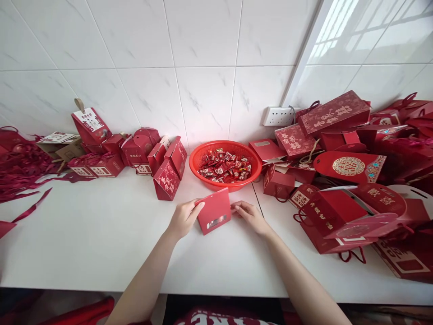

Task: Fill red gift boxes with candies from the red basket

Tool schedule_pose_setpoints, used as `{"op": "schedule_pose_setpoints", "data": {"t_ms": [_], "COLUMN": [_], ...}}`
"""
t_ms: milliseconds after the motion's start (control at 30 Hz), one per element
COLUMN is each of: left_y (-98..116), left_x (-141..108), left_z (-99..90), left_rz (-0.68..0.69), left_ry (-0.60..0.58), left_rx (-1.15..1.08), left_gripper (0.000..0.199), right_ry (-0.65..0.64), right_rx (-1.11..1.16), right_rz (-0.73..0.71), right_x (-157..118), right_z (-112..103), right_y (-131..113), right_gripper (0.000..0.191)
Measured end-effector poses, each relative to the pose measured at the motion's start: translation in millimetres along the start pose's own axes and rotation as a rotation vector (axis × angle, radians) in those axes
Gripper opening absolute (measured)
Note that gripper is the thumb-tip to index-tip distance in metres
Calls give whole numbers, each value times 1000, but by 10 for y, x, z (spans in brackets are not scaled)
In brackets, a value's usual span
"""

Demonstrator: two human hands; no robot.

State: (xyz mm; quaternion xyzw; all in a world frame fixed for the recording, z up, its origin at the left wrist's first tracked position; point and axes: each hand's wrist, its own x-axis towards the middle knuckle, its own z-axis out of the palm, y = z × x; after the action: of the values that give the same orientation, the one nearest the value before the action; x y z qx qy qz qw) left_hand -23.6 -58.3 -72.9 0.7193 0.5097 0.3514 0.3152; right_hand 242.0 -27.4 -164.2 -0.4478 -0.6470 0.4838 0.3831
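A red paper gift box [214, 208] with a small window near its lower edge is held tilted above the white table. My left hand [184, 217] grips it by its left side, thumb on the face towards me and the other fingers behind. At the box's right edge is my right hand [251, 215], its fingertips pinched together; whether they hold part of the box cannot be made out. Just behind the box stands a red plastic basket [199, 177], with many small wrapped candies [225, 167] inside.
Several red boxes [168, 180] stand in a row at the back left, beside a heap of dark red ribbons [25, 158]. On the right, a large pile of red boxes [338, 212] covers the table [101, 234]. A power strip [279, 116] is on the tiled wall.
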Motion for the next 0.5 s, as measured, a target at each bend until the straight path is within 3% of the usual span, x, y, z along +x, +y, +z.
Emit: {"op": "schedule_pose_setpoints", "data": {"t_ms": [100,200,267,300,333,400,500], "left_y": [9,-61,-137,-186,-244,-400,-732], "left_x": [-359,-622,-660,-629,-569,-379,-16], "left_z": [-373,-902,-1249,-1397,-1520,-1679,-1700], "left_rz": [-69,-158,-141,-147,-159,-217,-355], "left_ry": [301,903,1218,1307,1352,1329,1112], "left_rx": [143,297,343,386,452,582,635], "left_gripper": [31,47,48,47,45,38,33], "right_ry": [-17,-11,-7,-8,-11,-18,-25], "right_rx": [-53,-96,-124,-140,-159,-202,-240], "right_rz": [25,33,35,33,27,11,-5], "right_x": [-30,-37,-44,-50,-56,-66,-72], "right_z": [16,45,67,77,86,97,100], "right_y": [98,101,73,58,44,23,11], "right_gripper": [46,41,37,35,33,31,29]}}
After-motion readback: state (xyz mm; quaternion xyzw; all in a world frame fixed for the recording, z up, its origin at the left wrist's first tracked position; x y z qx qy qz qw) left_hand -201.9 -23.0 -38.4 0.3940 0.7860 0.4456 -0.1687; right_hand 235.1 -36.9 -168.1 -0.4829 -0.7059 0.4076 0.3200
